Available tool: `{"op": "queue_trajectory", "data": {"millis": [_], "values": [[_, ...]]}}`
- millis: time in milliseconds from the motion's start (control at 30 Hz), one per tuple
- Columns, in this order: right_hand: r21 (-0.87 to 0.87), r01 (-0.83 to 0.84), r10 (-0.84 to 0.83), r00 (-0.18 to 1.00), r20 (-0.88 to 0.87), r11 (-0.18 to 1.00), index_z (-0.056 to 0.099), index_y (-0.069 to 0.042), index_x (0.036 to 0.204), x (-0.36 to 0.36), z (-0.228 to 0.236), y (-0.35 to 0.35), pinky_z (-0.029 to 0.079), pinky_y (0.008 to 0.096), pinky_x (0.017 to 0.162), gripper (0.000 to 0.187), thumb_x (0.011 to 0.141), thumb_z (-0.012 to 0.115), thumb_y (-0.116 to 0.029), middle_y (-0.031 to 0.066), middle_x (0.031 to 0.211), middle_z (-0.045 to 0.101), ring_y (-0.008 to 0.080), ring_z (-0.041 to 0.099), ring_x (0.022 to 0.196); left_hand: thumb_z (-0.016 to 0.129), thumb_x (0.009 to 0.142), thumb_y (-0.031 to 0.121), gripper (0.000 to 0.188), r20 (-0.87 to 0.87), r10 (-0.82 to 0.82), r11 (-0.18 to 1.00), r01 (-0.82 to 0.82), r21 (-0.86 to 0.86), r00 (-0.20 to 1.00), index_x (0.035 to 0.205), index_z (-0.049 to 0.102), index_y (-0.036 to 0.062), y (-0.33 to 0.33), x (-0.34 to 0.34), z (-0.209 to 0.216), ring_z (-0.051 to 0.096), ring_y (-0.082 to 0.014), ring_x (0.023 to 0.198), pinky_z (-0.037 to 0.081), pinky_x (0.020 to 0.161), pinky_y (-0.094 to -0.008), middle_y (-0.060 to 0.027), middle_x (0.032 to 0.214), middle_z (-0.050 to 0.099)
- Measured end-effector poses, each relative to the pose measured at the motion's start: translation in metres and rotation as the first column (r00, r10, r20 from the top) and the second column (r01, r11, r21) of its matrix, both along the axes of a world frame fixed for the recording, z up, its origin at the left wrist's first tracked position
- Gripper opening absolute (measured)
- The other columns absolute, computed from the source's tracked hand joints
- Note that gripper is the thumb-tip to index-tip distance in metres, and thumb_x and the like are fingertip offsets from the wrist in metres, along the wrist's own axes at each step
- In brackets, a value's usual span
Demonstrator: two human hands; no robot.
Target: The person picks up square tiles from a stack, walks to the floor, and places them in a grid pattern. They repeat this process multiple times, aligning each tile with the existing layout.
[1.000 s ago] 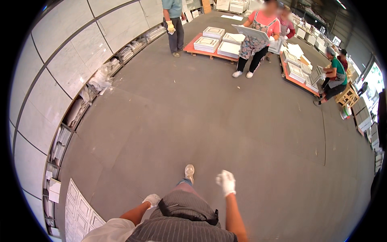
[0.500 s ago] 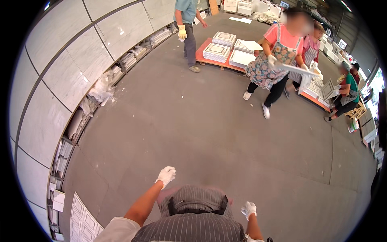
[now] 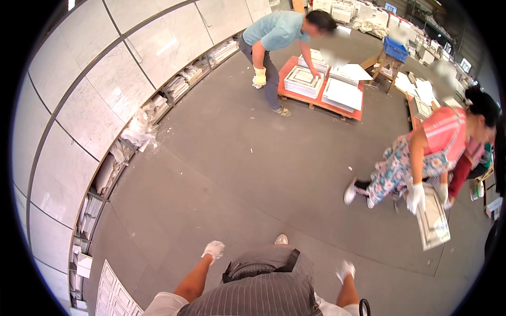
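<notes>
Both my hands wear white gloves and hang away from my body over the grey floor. My left hand (image 3: 214, 252) is out to the left of my striped apron (image 3: 253, 287), loosely open, with nothing visible in it. To the right of the apron hangs my right hand (image 3: 346, 269), also empty, with its fingers partly apart and slightly blurred. Neither hand touches anything. A patterned white panel (image 3: 113, 292) leans at the lower left, nearer my left hand than my right. One of my light shoes (image 3: 282, 239) shows ahead of the apron.
At right, a co-worker in a floral apron (image 3: 411, 163) carries a framed stone panel (image 3: 433, 218). Farther off, a person in a blue shirt (image 3: 276, 31) bends over a red pallet (image 3: 295, 96) with stacked panels. Marble slabs (image 3: 68, 126) above shelving line the left side.
The co-worker with the panel has come nearer on the right. The person in blue has bent down to the pallet stacks. My hands have swung slightly, and my shoe has come into view.
</notes>
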State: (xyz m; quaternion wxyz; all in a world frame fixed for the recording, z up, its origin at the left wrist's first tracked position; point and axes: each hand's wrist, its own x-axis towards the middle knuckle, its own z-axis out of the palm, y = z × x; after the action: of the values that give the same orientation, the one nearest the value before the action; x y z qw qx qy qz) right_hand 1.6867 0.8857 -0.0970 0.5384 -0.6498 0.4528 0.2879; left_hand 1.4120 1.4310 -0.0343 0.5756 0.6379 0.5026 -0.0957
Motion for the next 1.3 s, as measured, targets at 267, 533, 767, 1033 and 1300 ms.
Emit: {"op": "queue_trajectory", "data": {"millis": [267,533,767,1033,1300], "values": [[0.377,-0.714,0.428,0.673,0.604,0.590,0.056,-0.003,0.116,0.234,0.164,0.448,0.054,0.0274,0.068,0.029,0.095,0.056,-0.023,0.0067,0.092,0.063,0.0141,0.063,0.078,0.052,0.084,0.012,0.016,-0.186,0.298,0.950,-0.311,-0.040,0.936,0.071,0.060,0.0060,0.069,0.103,0.005,0.049,-0.0138,0.046,0.038,0.039,-0.0304,-0.0027,0.057,0.052],[0.322,-0.658,0.490,0.736,0.468,0.681,0.060,-0.004,0.110,0.308,0.046,0.569,0.051,0.0279,0.063,0.025,0.092,0.056,-0.022,0.0048,0.087,0.064,0.0133,0.061,0.070,0.061,0.078,0.016,0.015,-0.632,-0.692,0.254,0.937,0.240,0.349,0.086,0.072,0.0080,0.270,0.165,-0.069,0.069,-0.0260,0.077,0.056,0.061,-0.0371,-0.0157,0.085,0.069],[-0.008,-0.249,0.249,0.968,-0.032,0.968,0.059,-0.001,0.104,0.330,0.027,0.440,0.051,0.0421,0.052,0.024,0.091,0.046,-0.017,0.0131,0.082,0.062,0.0279,0.063,0.065,0.059,0.083,0.010,0.013,0.112,0.325,0.946,-0.323,-0.036,0.939,0.094,0.067,0.0068,0.485,0.391,0.018,0.061,-0.0177,0.059,0.051,0.050,-0.0305,-0.0052,0.071,0.063],[0.057,-0.177,0.179,0.983,-0.032,0.982,0.060,-0.003,0.110,0.384,0.027,0.512,0.053,0.0444,0.069,0.029,0.090,0.051,-0.022,0.0180,0.095,0.066,0.0321,0.065,0.084,0.055,0.091,0.014,0.023,0.285,0.431,0.881,-0.331,-0.339,0.856,0.114,0.055,0.0069,0.494,0.597,0.016,0.055,-0.0121,0.059,0.049,0.050,-0.0256,-0.0040,0.081,0.059],[-0.318,-0.767,0.825,0.553,0.112,0.558,0.064,-0.002,0.109,0.568,0.053,0.623,0.051,0.0373,0.084,0.036,0.088,0.055,-0.030,0.0184,0.103,0.067,0.0298,0.065,0.098,0.053,0.085,0.010,0.008,-0.129,0.131,0.901,-0.172,-0.399,0.983,0.077,0.056,0.0103,0.498,0.653,-0.016,0.045,-0.0111,0.043,0.033,0.036,-0.0264,0.0019,0.059,0.048]]}}
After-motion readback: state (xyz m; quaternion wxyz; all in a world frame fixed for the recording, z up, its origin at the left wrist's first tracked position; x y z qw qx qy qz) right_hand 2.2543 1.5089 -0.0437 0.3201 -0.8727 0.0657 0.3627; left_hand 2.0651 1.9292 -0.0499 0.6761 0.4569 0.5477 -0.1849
